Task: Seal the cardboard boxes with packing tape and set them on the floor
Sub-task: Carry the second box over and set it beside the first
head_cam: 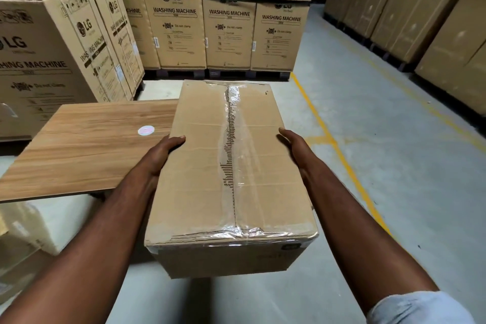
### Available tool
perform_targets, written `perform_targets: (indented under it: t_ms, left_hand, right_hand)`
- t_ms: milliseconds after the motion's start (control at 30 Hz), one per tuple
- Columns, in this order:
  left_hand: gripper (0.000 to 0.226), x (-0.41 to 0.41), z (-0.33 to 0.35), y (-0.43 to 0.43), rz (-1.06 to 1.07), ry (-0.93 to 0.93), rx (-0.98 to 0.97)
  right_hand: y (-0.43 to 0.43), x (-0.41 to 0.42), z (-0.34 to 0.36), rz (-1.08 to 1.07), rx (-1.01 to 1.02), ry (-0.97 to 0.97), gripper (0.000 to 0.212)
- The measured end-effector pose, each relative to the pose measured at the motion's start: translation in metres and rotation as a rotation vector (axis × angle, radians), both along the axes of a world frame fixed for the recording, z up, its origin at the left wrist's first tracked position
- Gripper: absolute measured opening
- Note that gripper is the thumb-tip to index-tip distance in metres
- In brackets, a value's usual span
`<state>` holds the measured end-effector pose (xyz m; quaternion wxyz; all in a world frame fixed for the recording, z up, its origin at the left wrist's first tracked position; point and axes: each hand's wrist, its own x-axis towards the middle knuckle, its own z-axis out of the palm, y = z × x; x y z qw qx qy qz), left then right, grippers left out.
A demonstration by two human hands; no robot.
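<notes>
Left hand [163,151], right hand [294,145] flank box [200,166] — gripping sides (arms extended).

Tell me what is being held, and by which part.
The taped cardboard box, held by its two long sides: left hand on the left, right hand on the right.
</notes>
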<state>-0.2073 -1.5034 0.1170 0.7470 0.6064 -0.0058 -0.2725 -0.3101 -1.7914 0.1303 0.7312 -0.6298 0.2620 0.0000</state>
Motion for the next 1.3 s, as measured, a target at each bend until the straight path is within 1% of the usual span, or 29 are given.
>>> perform_targets:
  t_ms: [67, 200, 233, 333, 367, 400, 467, 500, 633, 767, 867, 933, 1000, 1067, 1167, 1233, 1300]
  left_hand:
    - [0.022, -0.007, -0.004, -0.034, 0.036, 0.009, 0.005]
    - [0.026, -0.023, -0.010, -0.108, 0.033, 0.026, -0.006]
    - [0.025, -0.025, -0.014, -0.127, 0.035, 0.041, 0.007]
    - [0.018, -0.038, -0.017, -0.182, 0.039, 0.051, 0.018]
    - [0.018, -0.039, -0.022, -0.201, 0.040, 0.055, 0.021]
    - [0.019, -0.041, -0.025, -0.218, 0.041, 0.045, 0.024]
    - [0.021, -0.042, -0.031, -0.246, 0.034, 0.017, 0.042]
    - [0.024, -0.040, -0.034, -0.259, 0.031, 0.008, 0.050]
    - [0.019, -0.030, -0.042, -0.312, 0.010, -0.006, 0.053]
    - [0.020, -0.002, -0.060, -0.364, 0.019, -0.001, 0.070]
    - [0.023, 0.030, -0.078, -0.406, 0.037, -0.015, 0.084]
    - [0.025, 0.051, -0.087, -0.433, 0.040, -0.015, 0.085]
    - [0.030, 0.076, -0.098, -0.462, 0.033, 0.008, 0.084]
    - [0.030, 0.098, -0.106, -0.490, 0.027, 0.022, 0.102]
    - [0.030, 0.126, -0.117, -0.529, 0.012, 0.029, 0.115]
    - [0.033, 0.146, -0.128, -0.556, 0.005, 0.021, 0.142]
    - [0.037, 0.159, -0.140, -0.578, -0.014, 0.027, 0.155]
  right_hand:
    - [-0.043, -0.003, -0.008, -0.004, 0.028, 0.011, 0.025]
    - [-0.121, -0.017, -0.013, 0.014, -0.044, 0.032, 0.029]
    - [-0.141, -0.023, -0.013, 0.029, -0.080, 0.046, 0.035]
    - [-0.200, -0.035, -0.020, 0.045, -0.137, 0.068, 0.075]
    - [-0.221, -0.036, -0.025, 0.052, -0.138, 0.084, 0.078]
    - [-0.233, -0.040, -0.021, 0.068, -0.149, 0.110, 0.072]
    - [-0.257, -0.043, -0.019, 0.069, -0.179, 0.131, 0.054]
    - [-0.272, -0.042, -0.021, 0.069, -0.199, 0.125, 0.050]
    - [-0.325, -0.031, -0.038, 0.058, -0.203, 0.152, 0.052]
    - [-0.373, -0.005, -0.055, 0.057, -0.189, 0.177, 0.055]
    - [-0.410, 0.026, -0.066, 0.072, -0.132, 0.200, 0.042]
    - [-0.437, 0.047, -0.077, 0.075, -0.079, 0.215, 0.046]
    - [-0.463, 0.070, -0.081, 0.062, -0.045, 0.222, 0.038]
    - [-0.491, 0.093, -0.087, 0.040, -0.055, 0.236, 0.031]
    - [-0.528, 0.122, -0.099, 0.045, -0.040, 0.228, 0.035]
    - [-0.558, 0.141, -0.115, 0.034, 0.018, 0.235, 0.044]
    - [-0.582, 0.151, -0.124, 0.011, 0.043, 0.242, 0.043]
